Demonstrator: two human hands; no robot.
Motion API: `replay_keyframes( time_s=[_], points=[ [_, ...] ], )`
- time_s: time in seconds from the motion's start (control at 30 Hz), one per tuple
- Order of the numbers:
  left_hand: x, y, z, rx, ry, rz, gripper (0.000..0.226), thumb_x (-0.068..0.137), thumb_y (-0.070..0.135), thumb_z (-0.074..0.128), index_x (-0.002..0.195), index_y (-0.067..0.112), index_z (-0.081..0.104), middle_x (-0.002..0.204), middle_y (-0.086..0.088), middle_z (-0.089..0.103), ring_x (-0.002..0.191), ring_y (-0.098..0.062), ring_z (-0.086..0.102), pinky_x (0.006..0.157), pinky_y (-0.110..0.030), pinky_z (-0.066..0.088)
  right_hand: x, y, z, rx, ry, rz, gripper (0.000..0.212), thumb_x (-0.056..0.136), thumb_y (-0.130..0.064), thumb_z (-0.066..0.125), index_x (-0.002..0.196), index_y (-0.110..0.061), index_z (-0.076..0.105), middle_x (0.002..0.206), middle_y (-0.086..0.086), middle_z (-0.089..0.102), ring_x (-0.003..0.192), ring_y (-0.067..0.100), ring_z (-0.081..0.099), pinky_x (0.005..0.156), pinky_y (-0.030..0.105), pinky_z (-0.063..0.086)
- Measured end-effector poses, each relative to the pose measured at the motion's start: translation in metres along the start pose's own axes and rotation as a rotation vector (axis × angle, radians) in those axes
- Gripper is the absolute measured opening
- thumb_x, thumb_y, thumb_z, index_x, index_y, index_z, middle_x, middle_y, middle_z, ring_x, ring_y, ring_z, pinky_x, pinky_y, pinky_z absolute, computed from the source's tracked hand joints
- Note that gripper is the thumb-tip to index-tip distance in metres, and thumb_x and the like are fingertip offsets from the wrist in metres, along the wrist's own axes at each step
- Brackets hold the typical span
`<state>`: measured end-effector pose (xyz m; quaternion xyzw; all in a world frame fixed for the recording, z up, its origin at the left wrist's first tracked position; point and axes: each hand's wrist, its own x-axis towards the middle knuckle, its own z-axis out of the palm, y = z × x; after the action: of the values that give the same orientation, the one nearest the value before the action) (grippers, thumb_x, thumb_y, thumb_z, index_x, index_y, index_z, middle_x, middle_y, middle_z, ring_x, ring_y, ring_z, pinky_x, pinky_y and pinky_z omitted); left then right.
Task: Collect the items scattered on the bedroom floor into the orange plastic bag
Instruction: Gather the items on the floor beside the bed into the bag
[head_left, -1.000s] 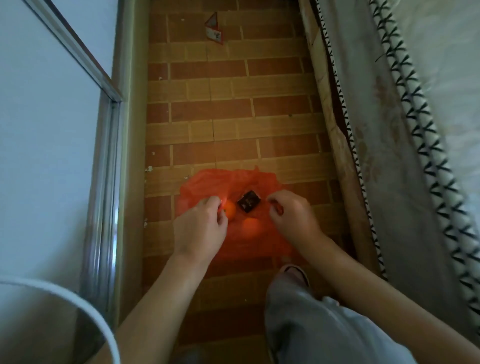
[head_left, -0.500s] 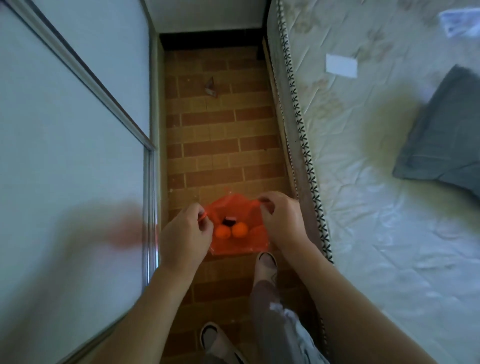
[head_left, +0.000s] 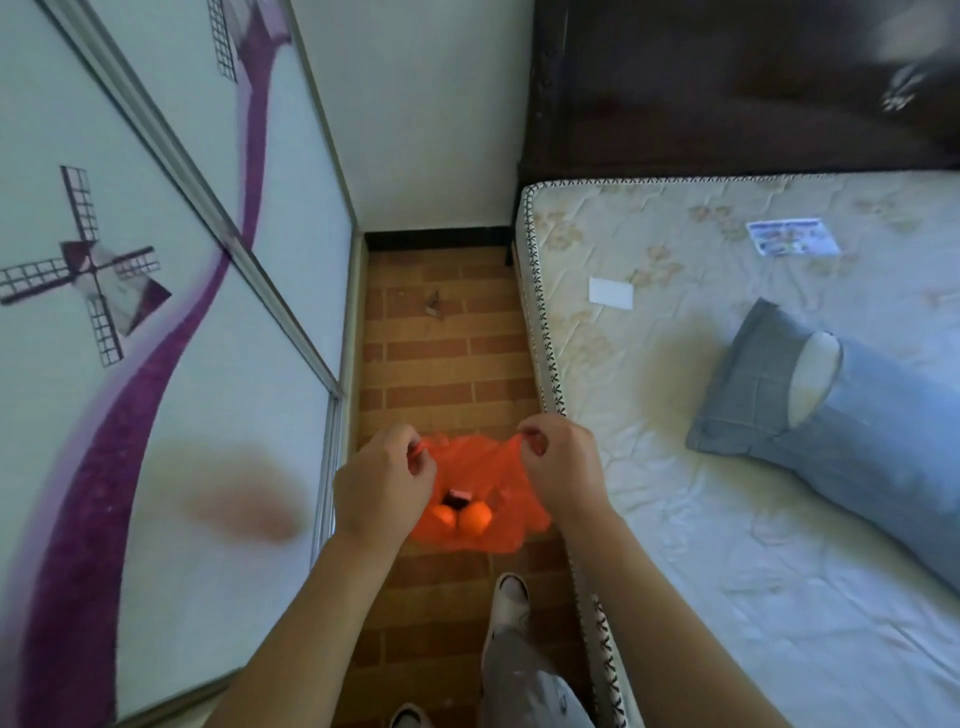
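Here the left hand (head_left: 382, 486) pinches one side of the orange plastic bag (head_left: 480, 491) at its top edge, and the right hand (head_left: 563, 470) pinches the other side, so the bag hangs between them with its mouth pulled wide. Both hands are closed on the thin plastic, thumbs against forefingers. Inside the bag, low down, lie two round orange fruits (head_left: 462, 515) side by side, touching, with a small dark packet (head_left: 457, 498) resting just above them. The bag hangs above the brick-patterned floor (head_left: 441, 374) in the narrow strip between a wardrobe and a bed. Below the bag stands a foot in a light shoe (head_left: 510, 597), with a grey trouser leg (head_left: 524, 680) above it. Farther along the floor, well apart from the bag, lies a small scrap of litter (head_left: 434, 306). To the left is the wardrobe's sliding door (head_left: 156, 364) with a windmill picture. To the right the mattress (head_left: 727, 519) carries a grey pillow (head_left: 831, 410), a white card (head_left: 611, 292) and a printed label (head_left: 792, 236).
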<state>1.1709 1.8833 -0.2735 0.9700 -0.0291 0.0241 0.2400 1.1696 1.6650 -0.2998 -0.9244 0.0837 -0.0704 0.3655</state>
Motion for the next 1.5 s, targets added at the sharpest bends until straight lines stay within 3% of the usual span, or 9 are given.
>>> replay_keyframes(
  time_s=[0.2, 0.47, 0.7, 0.87, 1.07, 1.23, 1.37, 1.5],
  points=[
    [0.026, 0.043, -0.02, 0.012, 0.066, -0.014, 0.013, 0.091, 0.028, 0.072, 0.083, 0.027, 0.061, 0.073, 0.012, 0.061, 0.062, -0.008, 0.056, 0.054, -0.026, 0.054, 0.03, 0.001, -0.044, 0.034, 0.01, -0.005, 0.02, 0.082, -0.005, 0.07, 0.096, -0.015, 0.078, 0.091, -0.004, 0.073, 0.083, 0.012, 0.064, 0.076, 0.024, 0.051],
    [0.068, 0.098, -0.019, -0.006, 0.09, -0.067, 0.013, 0.092, 0.03, 0.072, 0.084, 0.027, 0.062, 0.072, 0.012, 0.062, 0.062, -0.005, 0.059, 0.057, -0.03, 0.059, 0.09, 0.013, -0.087, 0.098, 0.014, -0.016, 0.018, 0.083, -0.006, 0.07, 0.095, -0.017, 0.077, 0.089, -0.005, 0.072, 0.075, 0.011, 0.063, 0.072, 0.025, 0.051],
    [0.096, 0.14, -0.039, 0.014, 0.144, -0.066, 0.015, 0.092, 0.028, 0.071, 0.081, 0.027, 0.061, 0.069, 0.012, 0.06, 0.062, -0.007, 0.057, 0.057, -0.03, 0.057, 0.13, 0.011, -0.12, 0.148, 0.026, -0.033, 0.018, 0.086, -0.007, 0.07, 0.1, -0.017, 0.078, 0.095, -0.007, 0.073, 0.079, 0.008, 0.062, 0.07, 0.011, 0.043],
    [0.118, 0.167, -0.058, -0.017, 0.203, -0.036, 0.017, 0.093, 0.028, 0.07, 0.079, 0.027, 0.06, 0.066, 0.013, 0.058, 0.058, -0.003, 0.055, 0.051, -0.016, 0.036, 0.155, 0.002, -0.15, 0.177, 0.096, -0.083, 0.017, 0.084, -0.007, 0.07, 0.095, -0.017, 0.077, 0.089, -0.007, 0.073, 0.075, 0.008, 0.061, 0.07, 0.02, 0.048],
    [0.15, 0.198, -0.078, -0.05, 0.296, 0.018, 0.014, 0.094, 0.027, 0.069, 0.082, 0.026, 0.061, 0.067, 0.01, 0.061, 0.061, -0.008, 0.058, 0.052, -0.02, 0.041, 0.187, -0.008, -0.184, 0.19, 0.144, -0.106, 0.016, 0.088, -0.009, 0.068, 0.097, -0.019, 0.076, 0.091, -0.01, 0.071, 0.075, 0.002, 0.06, 0.067, 0.011, 0.043],
    [0.174, 0.217, -0.088, -0.089, 0.359, 0.023, 0.014, 0.09, 0.024, 0.07, 0.078, 0.025, 0.062, 0.066, 0.009, 0.062, 0.061, -0.013, 0.057, 0.053, -0.022, 0.038, 0.206, -0.009, -0.201, 0.213, 0.195, -0.135, 0.017, 0.086, -0.008, 0.068, 0.097, -0.018, 0.077, 0.089, -0.009, 0.072, 0.071, 0.002, 0.059, 0.07, 0.019, 0.05],
    [0.191, 0.225, -0.088, -0.124, 0.375, 0.053, 0.014, 0.09, 0.024, 0.068, 0.077, 0.025, 0.062, 0.065, 0.009, 0.061, 0.061, -0.014, 0.059, 0.052, -0.026, 0.045, 0.217, -0.006, -0.213, 0.216, 0.231, -0.15, 0.018, 0.086, -0.005, 0.067, 0.096, -0.016, 0.077, 0.088, -0.009, 0.071, 0.07, -0.004, 0.056, 0.069, 0.008, 0.042],
    [0.212, 0.225, -0.086, -0.128, 0.387, 0.063, 0.013, 0.089, 0.027, 0.069, 0.078, 0.026, 0.062, 0.067, 0.01, 0.062, 0.062, -0.017, 0.06, 0.056, -0.036, 0.055, 0.231, -0.003, -0.219, 0.22, 0.265, -0.134, 0.019, 0.085, -0.005, 0.066, 0.097, -0.015, 0.077, 0.09, -0.007, 0.073, 0.07, 0.002, 0.056, 0.071, 0.017, 0.045]
  ],
)
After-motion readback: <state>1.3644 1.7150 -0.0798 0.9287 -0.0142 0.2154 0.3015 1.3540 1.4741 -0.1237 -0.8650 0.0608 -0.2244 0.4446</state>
